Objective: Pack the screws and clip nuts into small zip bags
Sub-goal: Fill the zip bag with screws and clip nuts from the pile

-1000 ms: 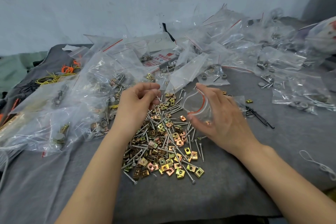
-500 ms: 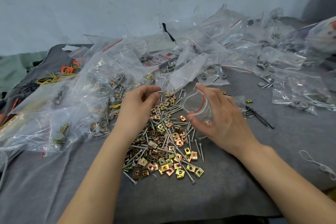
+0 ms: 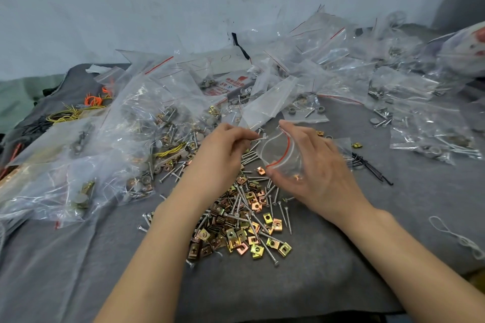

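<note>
While the left hand pinches a screw in its grip, one end at the mouth of the bag, the right hand grips that bag open above the pile on the tabletop. The mouth looks narrow and floppy, so the screw may snag the rim, pierce the thin film, or fall into the pile.

The clearest print stands on a white packet lying flat at twelve o'clock from the middle of the view: red characters in a few rows, too blurred to read, save what looks like a 5. Far out at two o'clock, a white bag bears red marks, equally unreadable.
</note>
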`<state>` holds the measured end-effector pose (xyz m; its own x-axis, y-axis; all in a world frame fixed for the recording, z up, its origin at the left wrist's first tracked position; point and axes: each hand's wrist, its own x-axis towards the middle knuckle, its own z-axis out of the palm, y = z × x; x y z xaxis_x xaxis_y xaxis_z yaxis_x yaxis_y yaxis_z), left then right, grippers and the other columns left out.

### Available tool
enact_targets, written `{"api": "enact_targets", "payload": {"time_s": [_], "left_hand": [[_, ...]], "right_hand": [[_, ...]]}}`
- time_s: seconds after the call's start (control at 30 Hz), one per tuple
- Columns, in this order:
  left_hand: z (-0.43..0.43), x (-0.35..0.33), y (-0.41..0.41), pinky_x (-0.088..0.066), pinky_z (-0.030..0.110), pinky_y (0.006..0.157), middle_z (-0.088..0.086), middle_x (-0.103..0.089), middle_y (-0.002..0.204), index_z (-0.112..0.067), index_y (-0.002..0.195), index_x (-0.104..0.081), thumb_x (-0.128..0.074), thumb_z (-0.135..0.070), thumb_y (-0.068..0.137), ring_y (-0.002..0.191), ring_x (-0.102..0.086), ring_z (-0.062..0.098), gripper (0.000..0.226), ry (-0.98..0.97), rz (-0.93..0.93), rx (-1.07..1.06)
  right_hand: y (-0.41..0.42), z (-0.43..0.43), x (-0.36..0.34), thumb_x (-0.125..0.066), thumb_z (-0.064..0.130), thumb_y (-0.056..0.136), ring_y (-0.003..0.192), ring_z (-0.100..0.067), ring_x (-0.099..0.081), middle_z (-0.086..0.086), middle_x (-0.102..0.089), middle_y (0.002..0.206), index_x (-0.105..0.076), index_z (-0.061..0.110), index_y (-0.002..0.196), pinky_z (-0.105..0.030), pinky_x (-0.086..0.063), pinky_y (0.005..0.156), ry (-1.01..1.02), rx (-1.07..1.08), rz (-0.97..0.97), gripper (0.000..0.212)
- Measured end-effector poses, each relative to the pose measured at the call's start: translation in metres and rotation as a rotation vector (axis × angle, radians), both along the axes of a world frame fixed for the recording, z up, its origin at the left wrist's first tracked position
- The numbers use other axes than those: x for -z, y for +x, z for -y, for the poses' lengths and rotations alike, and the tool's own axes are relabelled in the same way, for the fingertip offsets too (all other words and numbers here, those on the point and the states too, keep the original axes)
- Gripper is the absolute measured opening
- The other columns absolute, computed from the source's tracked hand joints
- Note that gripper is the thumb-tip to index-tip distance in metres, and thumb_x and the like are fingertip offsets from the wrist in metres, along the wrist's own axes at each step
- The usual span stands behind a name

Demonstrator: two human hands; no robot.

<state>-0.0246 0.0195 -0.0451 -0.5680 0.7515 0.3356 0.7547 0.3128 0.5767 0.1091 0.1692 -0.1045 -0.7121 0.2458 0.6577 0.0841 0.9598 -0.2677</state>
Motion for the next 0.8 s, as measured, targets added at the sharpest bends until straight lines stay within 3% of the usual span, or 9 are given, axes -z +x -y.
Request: {"api": "enact_targets", "payload": {"time_s": [0.1,0.3,0.5,0.63,0.73,0.8], "left_hand": [[-0.005,-0.001,0.006,-0.043,0.008,0.080,-0.012,-0.064,0.103,-0.027,0.114,-0.067,-0.059,-0.017,0.098,0.091,-0.059,-0.002,0.020,-0.029,0.027,0.075],[-0.016,0.000,0.011,-0.042,0.006,0.066,-0.012,-0.067,0.096,-0.032,0.113,-0.054,-0.065,-0.018,0.094,0.082,-0.061,-0.004,0.026,0.047,0.203,0.102],[-0.033,-0.002,0.022,-0.053,0.029,0.089,-0.004,-0.074,0.099,-0.022,0.128,-0.056,-0.055,-0.007,0.097,0.095,-0.069,0.010,0.035,0.143,0.467,0.197],[-0.029,-0.005,0.014,-0.050,0.028,0.097,-0.008,-0.075,0.096,-0.023,0.131,-0.054,-0.052,-0.012,0.101,0.101,-0.067,0.005,0.032,0.215,0.443,0.114],[-0.016,-0.006,0.003,-0.054,0.023,0.084,-0.013,-0.074,0.096,-0.029,0.128,-0.053,-0.051,-0.021,0.102,0.090,-0.068,0.004,0.028,0.226,0.384,0.011],[-0.005,-0.005,-0.005,-0.050,0.013,0.065,-0.014,-0.072,0.094,-0.031,0.129,-0.051,-0.050,-0.025,0.102,0.079,-0.066,0.007,0.028,0.156,0.273,-0.077]], "right_hand": [[0.000,0.000,0.001,-0.054,0.063,0.090,0.121,-0.015,-0.048,0.002,-0.047,0.136,-0.029,0.022,0.152,-0.031,-0.034,0.103,0.009,0.002,-0.011,0.079],[0.000,0.000,0.000,-0.057,0.058,0.089,0.122,-0.017,-0.049,-0.001,-0.051,0.136,-0.030,0.020,0.151,-0.031,-0.033,0.103,0.011,0.001,-0.021,0.079],[0.000,0.000,-0.001,-0.060,0.053,0.084,0.121,-0.019,-0.052,-0.003,-0.054,0.134,-0.032,0.018,0.150,-0.033,-0.037,0.102,0.001,0.000,-0.039,0.080],[0.000,0.001,-0.001,-0.057,0.057,0.087,0.121,-0.020,-0.053,-0.003,-0.054,0.134,-0.032,0.018,0.150,-0.036,-0.039,0.101,0.010,0.013,-0.034,0.079],[0.000,0.000,-0.001,-0.055,0.060,0.089,0.122,-0.019,-0.051,-0.003,-0.052,0.135,-0.032,0.018,0.151,-0.033,-0.035,0.103,0.012,0.015,-0.012,0.079],[0.000,0.001,-0.001,-0.055,0.060,0.090,0.121,-0.018,-0.049,-0.003,-0.052,0.135,-0.032,0.018,0.151,-0.032,-0.033,0.103,0.010,0.011,-0.008,0.078]]}}
